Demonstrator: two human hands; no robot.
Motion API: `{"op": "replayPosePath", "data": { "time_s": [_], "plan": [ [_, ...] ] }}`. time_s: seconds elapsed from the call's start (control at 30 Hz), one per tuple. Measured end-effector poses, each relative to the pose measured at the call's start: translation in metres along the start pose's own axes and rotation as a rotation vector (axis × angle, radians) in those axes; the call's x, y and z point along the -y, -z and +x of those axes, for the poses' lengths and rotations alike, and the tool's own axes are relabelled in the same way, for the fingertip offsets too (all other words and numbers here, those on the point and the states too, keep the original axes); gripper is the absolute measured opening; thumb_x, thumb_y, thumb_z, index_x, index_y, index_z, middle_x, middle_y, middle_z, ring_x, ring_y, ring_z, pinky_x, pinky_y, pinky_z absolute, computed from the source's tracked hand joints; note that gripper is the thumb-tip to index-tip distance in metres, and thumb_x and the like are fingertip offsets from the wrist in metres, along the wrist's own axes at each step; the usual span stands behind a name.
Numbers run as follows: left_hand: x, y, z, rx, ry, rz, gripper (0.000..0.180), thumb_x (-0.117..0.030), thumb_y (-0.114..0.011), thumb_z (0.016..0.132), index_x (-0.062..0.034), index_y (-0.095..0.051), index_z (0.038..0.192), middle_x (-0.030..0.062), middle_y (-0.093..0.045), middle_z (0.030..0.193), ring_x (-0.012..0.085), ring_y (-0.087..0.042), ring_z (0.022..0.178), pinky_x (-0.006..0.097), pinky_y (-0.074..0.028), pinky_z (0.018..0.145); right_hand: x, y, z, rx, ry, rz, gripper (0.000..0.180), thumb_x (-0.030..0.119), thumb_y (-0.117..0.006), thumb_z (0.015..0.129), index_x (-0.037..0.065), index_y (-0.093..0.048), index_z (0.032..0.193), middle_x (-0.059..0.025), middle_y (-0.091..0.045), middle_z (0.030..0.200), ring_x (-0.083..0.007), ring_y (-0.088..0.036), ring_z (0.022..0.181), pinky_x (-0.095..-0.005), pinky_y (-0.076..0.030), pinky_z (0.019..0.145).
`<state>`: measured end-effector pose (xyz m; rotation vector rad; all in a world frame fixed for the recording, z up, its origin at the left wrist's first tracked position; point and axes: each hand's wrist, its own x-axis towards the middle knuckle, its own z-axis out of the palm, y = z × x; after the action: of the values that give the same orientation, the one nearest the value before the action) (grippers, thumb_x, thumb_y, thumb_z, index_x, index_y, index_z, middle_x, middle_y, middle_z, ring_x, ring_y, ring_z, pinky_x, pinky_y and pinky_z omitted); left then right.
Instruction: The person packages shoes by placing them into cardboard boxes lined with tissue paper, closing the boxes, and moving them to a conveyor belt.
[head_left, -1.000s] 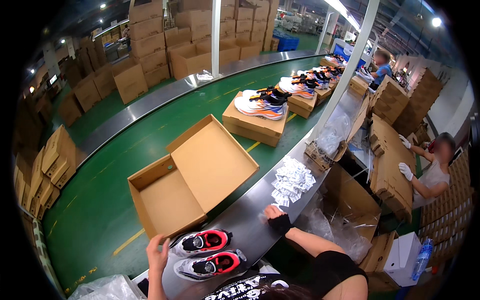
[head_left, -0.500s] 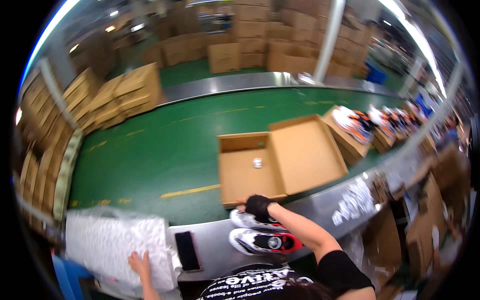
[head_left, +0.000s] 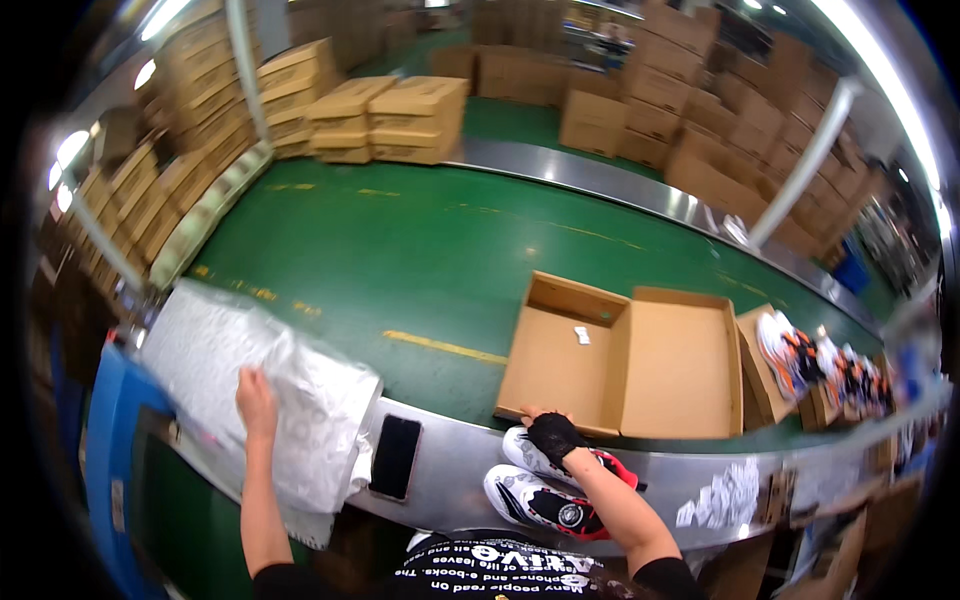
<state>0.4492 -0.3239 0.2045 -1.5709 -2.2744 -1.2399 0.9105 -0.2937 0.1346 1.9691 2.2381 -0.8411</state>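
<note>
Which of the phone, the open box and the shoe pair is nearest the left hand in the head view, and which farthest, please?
From the left hand:
1. Phone, just right on the steel ledge.
2. Shoe pair, farther right, under the right forearm.
3. Open box, far right on the green belt.

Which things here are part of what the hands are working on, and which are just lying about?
In hand:
- left hand on the stack of white wrapping paper
- right hand at the open cardboard shoebox
- pair of white, black and red shoes on the steel ledge

Lying about:
- black phone
- stacked cartons
- further shoes on boxes
</note>
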Motion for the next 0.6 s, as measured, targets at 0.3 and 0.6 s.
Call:
{"op": "replayPosePath", "data": {
  "time_s": [0.3, 0.6],
  "plan": [
    [-0.278, -0.105, -0.044, 0.514, -0.280, -0.800, 0.015, -0.014, -0.041, 0.084, -0.0002, -0.047, 0.084, 0.0187, -0.049, 0.075, 0.0293, -0.050, 0.071, 0.038, -0.039, 0.063, 0.036, 0.076, -0.033, -0.246, 0.419, 1.090, 0.095, 0.015, -0.070, 0.065, 0.013, -0.007, 0.136, -0.0161, -0.043, 0.120, -0.0249, -0.049, 0.103, -0.0346, -0.043, 0.077],
    [-0.359, -0.175, -0.109, 0.457, -0.789, -0.452, 0.034, -0.026, -0.055, 0.077, -0.0031, -0.046, 0.099, 0.0184, -0.044, 0.109, 0.0344, -0.038, 0.110, 0.046, -0.031, 0.089, -0.234, 0.108, -0.004, -1.168, -0.012, 0.979, 0.036, 0.010, -0.047, 0.075, 0.003, -0.049, 0.110, -0.0018, -0.050, 0.074, -0.0135, -0.048, 0.065, -0.0263, -0.042, 0.063]
  ]
}}
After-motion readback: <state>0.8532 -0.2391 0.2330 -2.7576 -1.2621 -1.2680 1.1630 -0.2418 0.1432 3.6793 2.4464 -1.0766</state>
